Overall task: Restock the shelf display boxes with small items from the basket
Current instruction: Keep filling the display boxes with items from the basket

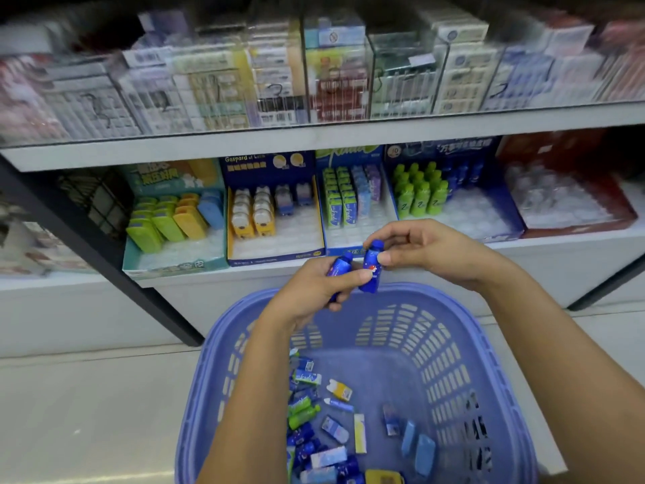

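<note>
Above a blue plastic basket (488, 351), my left hand (314, 291) grips a small blue bottle-shaped item (339, 267). My right hand (429, 249) pinches a second blue bottle-shaped item (371, 270) by its top. Both hands meet in front of the lower shelf. Several small items (335, 427) lie loose on the basket floor: blue, green, yellow and white ones. On the lower shelf stand open display boxes: a teal one (174, 260), a dark blue one with yellow and blue pieces (275, 251), a blue one with slim packs (345, 211), and one with green and blue bottles (495, 214).
A red display box (576, 218) of clear items stands at the right of the lower shelf. The upper shelf (314, 134) carries clear cases of stacked packets. A dark diagonal shelf post (104, 249) runs down the left. Pale floor (87, 413) lies to the left of the basket.
</note>
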The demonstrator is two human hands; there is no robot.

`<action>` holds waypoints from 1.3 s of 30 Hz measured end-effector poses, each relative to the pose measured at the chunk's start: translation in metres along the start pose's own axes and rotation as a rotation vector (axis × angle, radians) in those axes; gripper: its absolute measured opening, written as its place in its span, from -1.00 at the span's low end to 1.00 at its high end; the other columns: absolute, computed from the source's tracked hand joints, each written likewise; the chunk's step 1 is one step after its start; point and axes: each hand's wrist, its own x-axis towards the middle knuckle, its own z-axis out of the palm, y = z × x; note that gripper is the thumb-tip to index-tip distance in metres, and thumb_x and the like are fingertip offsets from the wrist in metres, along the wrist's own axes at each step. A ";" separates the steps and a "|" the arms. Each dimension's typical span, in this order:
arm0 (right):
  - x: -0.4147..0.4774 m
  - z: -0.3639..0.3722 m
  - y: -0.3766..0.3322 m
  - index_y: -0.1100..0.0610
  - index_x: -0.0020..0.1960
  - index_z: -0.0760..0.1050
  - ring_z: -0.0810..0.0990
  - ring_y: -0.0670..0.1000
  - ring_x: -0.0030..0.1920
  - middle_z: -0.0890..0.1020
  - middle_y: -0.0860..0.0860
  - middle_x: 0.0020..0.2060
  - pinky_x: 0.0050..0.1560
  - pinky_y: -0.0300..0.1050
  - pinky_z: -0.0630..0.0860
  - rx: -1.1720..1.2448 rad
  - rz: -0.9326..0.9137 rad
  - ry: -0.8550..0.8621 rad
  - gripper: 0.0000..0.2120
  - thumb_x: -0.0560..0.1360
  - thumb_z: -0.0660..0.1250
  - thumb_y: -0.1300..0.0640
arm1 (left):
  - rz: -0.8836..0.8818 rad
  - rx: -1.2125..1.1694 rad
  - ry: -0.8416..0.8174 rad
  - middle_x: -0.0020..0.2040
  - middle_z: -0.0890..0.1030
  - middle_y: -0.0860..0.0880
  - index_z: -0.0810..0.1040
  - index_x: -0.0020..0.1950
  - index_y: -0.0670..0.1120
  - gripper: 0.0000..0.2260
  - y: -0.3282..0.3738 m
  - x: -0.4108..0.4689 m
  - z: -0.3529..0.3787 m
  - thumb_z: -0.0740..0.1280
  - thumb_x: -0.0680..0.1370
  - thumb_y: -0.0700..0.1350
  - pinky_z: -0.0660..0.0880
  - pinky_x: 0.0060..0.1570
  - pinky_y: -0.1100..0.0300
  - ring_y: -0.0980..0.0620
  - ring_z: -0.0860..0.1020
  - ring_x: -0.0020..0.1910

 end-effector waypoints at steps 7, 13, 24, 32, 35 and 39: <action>0.003 -0.009 -0.009 0.23 0.01 0.57 0.63 0.00 -0.18 0.64 0.14 -0.14 -0.08 -0.20 0.59 0.004 0.000 0.272 -0.81 0.40 0.44 0.26 | 0.135 -0.026 0.166 -0.44 0.38 0.05 0.59 -0.08 -0.07 -0.90 0.014 0.011 0.018 0.40 0.50 -0.06 0.27 -0.51 0.31 0.11 0.32 -0.45; 0.012 -0.082 0.009 0.15 0.05 0.56 0.56 -0.03 -0.16 0.61 0.08 -0.14 -0.12 -0.29 0.49 -0.409 -0.061 0.747 -0.78 0.41 0.44 0.23 | -0.015 -0.062 0.275 -0.54 0.40 0.04 0.60 -0.13 -0.08 -0.57 0.026 0.026 0.043 0.14 0.58 0.22 0.13 -0.62 0.35 0.11 0.23 -0.64; 0.046 -0.174 0.044 0.21 0.21 0.51 0.57 0.13 0.11 0.61 0.16 0.14 0.01 -0.30 0.35 -0.740 0.062 0.709 -0.69 0.47 0.38 0.23 | -0.043 -0.133 0.260 -0.43 0.49 -0.03 0.65 -0.09 -0.08 -0.64 0.015 0.053 0.063 0.07 0.62 -0.07 0.15 -0.60 0.37 0.10 0.25 -0.62; 0.054 -0.188 0.052 0.20 0.22 0.51 0.59 0.12 0.09 0.63 0.17 0.07 0.13 -0.19 0.43 -0.801 0.038 0.611 -0.67 0.46 0.39 0.25 | -0.048 -0.371 0.191 -0.33 0.55 -0.07 0.53 0.11 -0.18 -0.69 0.019 0.063 0.066 0.02 0.59 -0.20 0.11 -0.59 0.31 0.10 0.25 -0.53; 0.056 -0.189 0.059 0.18 0.23 0.51 0.59 0.12 0.09 0.63 0.17 0.06 0.14 -0.16 0.44 -0.818 0.037 0.600 -0.66 0.46 0.38 0.26 | -0.044 -0.445 0.155 -0.33 0.60 -0.07 0.52 0.09 -0.17 -0.70 0.018 0.066 0.066 0.00 0.59 -0.23 0.17 -0.57 0.31 0.10 0.28 -0.53; 0.061 -0.185 0.060 0.17 0.27 0.50 0.57 0.15 0.13 0.62 0.18 0.11 0.19 -0.13 0.43 -0.831 0.062 0.617 -0.63 0.46 0.37 0.26 | 0.006 -0.448 0.083 -0.13 0.66 -0.12 0.51 0.19 -0.20 -0.71 0.014 0.065 0.063 0.06 0.59 -0.24 0.28 -0.46 0.30 0.09 0.37 -0.42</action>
